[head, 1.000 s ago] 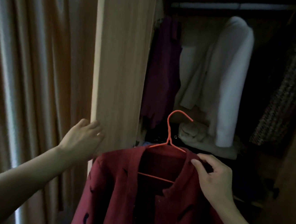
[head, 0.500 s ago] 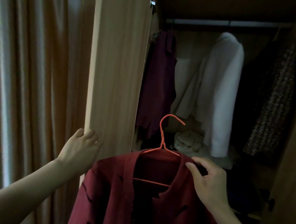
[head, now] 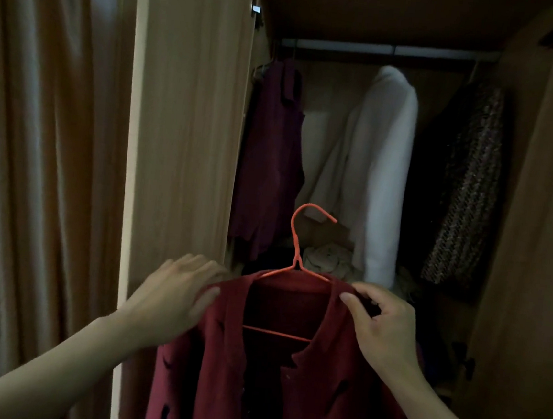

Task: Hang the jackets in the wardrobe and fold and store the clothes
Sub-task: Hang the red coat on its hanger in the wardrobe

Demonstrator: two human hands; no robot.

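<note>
Dim light fills a bedroom corner, with tan curtains hanging in folds down the left side of the frame. Next comes the open wooden wardrobe door, a tall pale panel left of centre. My left hand reaches in from the lower left; its fingers are nearly straight and lie against the left shoulder of the dark red jacket, thumb on the front of the cloth, so it rests there more than grips. That jacket hangs on an orange hanger at lower centre, held up in front of the wardrobe opening, its hook pointing up and free of the rail that runs across the top of the frame. Inside the wardrobe, a maroon garment hangs at the left, a white coat in the middle, and a crumpled pale heap lies below them. My right hand, at lower right of centre, pinches the jacket's right shoulder, fingers curled over the cloth. Farther right hangs a dark patterned coat, then the right wardrobe door.
</note>
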